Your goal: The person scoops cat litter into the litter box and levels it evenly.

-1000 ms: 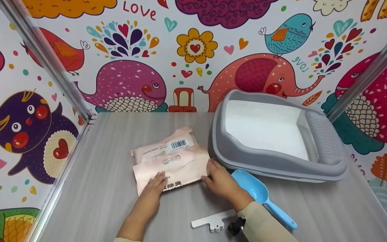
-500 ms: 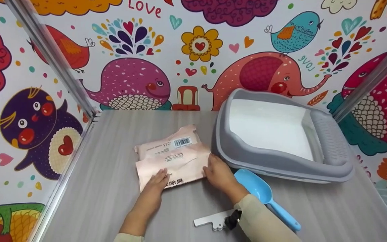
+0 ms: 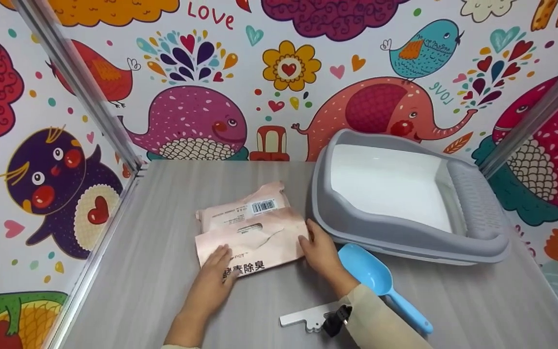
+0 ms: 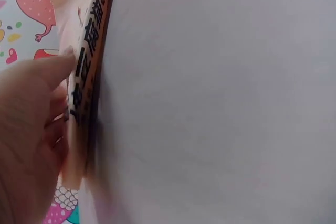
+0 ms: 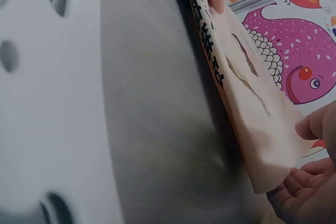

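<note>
A pale pink printed bag (image 3: 245, 232) lies on the table, its near part folded over in a flap with dark lettering along the front edge. On the flap's left side rests my left hand (image 3: 213, 281), fingers stretched out over the film. My right hand (image 3: 322, 249) pinches the right end of the flap; in the right wrist view the thumb (image 5: 317, 124) lies on the upper face and the fingers curl at the end. Slits show in the bag (image 5: 252, 124) there. The bag's edge (image 4: 86, 61) also runs past the hand in the left wrist view.
A grey litter box (image 3: 366, 218) with a white inside stands at the right. Close to my right forearm lies a blue scoop (image 3: 371, 271). A white bag clip (image 3: 303, 317) lies near the front, partly hidden by the black wrist mount (image 3: 337, 320). Printed walls and metal posts enclose the table.
My left hand has slid slightly left and toward me, uncovering more lettering. My right hand has moved slightly along the flap's right end. The flap shows new creases.
</note>
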A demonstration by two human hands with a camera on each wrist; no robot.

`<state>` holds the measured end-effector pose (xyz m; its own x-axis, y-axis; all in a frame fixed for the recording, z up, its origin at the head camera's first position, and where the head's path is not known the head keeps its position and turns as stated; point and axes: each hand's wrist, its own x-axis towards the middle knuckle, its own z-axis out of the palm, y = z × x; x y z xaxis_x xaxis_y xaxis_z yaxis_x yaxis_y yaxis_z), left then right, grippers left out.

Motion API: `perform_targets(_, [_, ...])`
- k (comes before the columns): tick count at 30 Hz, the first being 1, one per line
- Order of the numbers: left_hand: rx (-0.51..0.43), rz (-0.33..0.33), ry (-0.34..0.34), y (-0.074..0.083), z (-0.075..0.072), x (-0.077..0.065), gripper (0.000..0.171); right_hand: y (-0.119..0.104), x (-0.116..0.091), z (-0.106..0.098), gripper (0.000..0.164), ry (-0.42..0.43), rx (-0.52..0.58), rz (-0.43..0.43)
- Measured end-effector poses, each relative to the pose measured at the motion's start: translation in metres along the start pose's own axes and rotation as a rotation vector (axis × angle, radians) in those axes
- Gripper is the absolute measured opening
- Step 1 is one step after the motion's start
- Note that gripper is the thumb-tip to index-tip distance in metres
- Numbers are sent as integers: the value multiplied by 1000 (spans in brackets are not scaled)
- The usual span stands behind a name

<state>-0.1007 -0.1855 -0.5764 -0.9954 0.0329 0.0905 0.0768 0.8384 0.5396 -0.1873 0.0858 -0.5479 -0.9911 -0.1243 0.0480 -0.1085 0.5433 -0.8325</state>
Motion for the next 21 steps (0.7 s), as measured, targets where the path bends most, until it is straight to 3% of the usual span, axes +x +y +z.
perform_targets(5, [-76,-162,132,-10,-2,-3,69,2,-3,1,52,17,103,18])
perform_targets(10, [-216,-290,232,-16,-6,-3,81,1,-4,-1,38,12,188,5])
perform_targets(15, [-448,-362,248,-18,-12,-2,85,1,-4,-4,12,8,286,-18])
perform_targets(21, [-593,-416,242,-24,-20,-7,55,-15,-13,-17,10,-12,346,-35])
